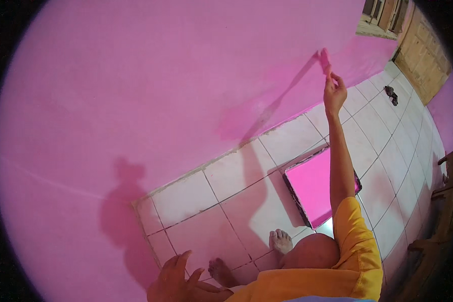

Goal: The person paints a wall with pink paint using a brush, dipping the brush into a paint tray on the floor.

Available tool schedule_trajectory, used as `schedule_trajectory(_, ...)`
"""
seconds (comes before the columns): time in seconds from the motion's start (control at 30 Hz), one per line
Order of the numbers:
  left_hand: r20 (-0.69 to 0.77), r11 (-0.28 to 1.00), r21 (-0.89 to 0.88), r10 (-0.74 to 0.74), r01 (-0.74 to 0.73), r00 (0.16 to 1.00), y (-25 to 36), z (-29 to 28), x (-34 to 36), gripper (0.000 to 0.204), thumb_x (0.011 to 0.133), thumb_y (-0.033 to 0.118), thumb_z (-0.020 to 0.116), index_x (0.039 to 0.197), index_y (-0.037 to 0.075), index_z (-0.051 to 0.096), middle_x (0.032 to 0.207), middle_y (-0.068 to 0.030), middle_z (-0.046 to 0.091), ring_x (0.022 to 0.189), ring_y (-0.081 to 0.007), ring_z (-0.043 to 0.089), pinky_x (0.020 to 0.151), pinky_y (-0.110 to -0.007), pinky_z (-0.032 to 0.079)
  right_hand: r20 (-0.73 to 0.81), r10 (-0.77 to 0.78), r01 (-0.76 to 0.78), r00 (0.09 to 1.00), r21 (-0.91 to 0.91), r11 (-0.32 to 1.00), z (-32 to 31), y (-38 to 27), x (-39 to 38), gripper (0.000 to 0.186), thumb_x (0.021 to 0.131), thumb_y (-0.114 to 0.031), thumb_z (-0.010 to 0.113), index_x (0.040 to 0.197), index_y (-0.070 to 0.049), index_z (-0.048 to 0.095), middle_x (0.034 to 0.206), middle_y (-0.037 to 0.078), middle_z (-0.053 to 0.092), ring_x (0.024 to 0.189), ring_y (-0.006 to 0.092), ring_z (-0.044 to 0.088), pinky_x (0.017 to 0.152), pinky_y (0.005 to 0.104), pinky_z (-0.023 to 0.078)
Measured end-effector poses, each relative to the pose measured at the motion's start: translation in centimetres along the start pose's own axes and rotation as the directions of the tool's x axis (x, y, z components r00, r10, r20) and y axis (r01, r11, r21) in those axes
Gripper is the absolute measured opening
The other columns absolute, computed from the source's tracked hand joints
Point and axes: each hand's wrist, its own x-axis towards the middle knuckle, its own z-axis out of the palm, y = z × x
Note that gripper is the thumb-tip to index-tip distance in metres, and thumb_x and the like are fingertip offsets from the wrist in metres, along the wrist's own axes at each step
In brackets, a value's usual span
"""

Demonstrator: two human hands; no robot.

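My right arm is stretched out toward the wall (136,100). At its end my right hand (335,94) is closed around the handle of a paintbrush (325,59) with pink bristles. The bristle end is at the wall surface, though I cannot tell whether it touches. Deeper pink, wet-looking patches show on the lower wall near it. My left hand (173,279) is at the lower left with its fingers apart and nothing in it. Below my right arm a dark-rimmed tray (295,201) holds bright pink paint (309,183) on the floor; my forearm hides part of it.
White floor tiles (241,168) meet the wall along a rough edge. My bare feet (282,241) are close to the tray. A dark crumpled thing (391,95) lies before a wooden door (423,55). A window (382,17) is at the upper right, wooden furniture (438,216) at the right.
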Motion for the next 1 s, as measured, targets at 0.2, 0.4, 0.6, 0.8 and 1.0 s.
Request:
schedule_trajectory(0.2,-0.066,0.988,0.059,-0.139,0.143,0.988,2.7,-1.4,0.0,0.047,0.081,0.022,0.065,0.123,0.006,0.049,0.111,-0.019,0.057,0.106,-0.0361,0.052,0.089,-0.042,0.044,0.343,-0.032,-0.027,0.939,0.166,0.986,2.7,-5.5,-7.6,0.018,0.088,-0.012,0.06,0.099,0.002,0.063,0.075,0.005,0.063,0.068,0.0083,0.054,0.058,0.0246,0.044)
schedule_trajectory(0.4,-0.02,0.997,0.033,-0.074,0.075,0.997,0.5,-1.5,-0.2,0.048,0.081,0.021,0.065,0.125,0.009,0.049,0.114,-0.018,0.055,0.108,-0.035,0.052,0.09,-0.042,0.043,0.857,-0.013,-0.404,0.516,0.257,0.878,3.1,-10.0,-13.4,0.024,0.088,-0.013,0.062,0.106,0.002,0.063,0.084,0.001,0.063,0.076,0.0055,0.054,0.065,0.0198,0.043)
schedule_trajectory(0.6,-0.103,0.996,0.062,-0.051,0.058,0.993,-0.3,-0.3,-1.0,0.047,0.081,0.018,0.065,0.125,0.009,0.049,0.115,-0.0196,0.054,0.109,-0.036,0.051,0.09,-0.042,0.044,0.221,0.063,-0.093,0.973,0.128,0.987,0.4,-0.1,-7.1,0.021,0.087,-0.014,0.061,0.101,0.002,0.065,0.068,0.004,0.062,0.06,0.0047,0.049,0.051,0.0214,0.039)
schedule_trajectory(0.8,0.031,0.998,-0.023,-0.059,0.06,0.998,-1.2,-0.4,-0.4,0.047,0.082,0.019,0.064,0.125,0.007,0.048,0.115,-0.0213,0.055,0.108,-0.0389,0.051,0.09,-0.044,0.044,0.278,-0.003,-0.052,0.96,0.19,0.98,4.3,-1.8,-13.6,0.022,0.088,-0.011,0.056,0.104,0.002,0.061,0.076,0.009,0.064,0.067,0.0124,0.056,0.06,0.0273,0.046)
schedule_trajectory(1.0,0.031,0.999,0.029,-0.035,0.034,0.999,-1.7,-1.1,-0.6,0.048,0.083,0.019,0.064,0.126,0.006,0.047,0.116,-0.0218,0.055,0.108,-0.0381,0.051,0.091,-0.044,0.043,0.859,0.122,-0.442,0.497,0.129,0.888,4.8,-11.7,-21.3,0.022,0.087,-0.009,0.06,0.106,0.002,0.061,0.084,0.009,0.064,0.075,0.0113,0.057,0.065,0.0257,0.046)
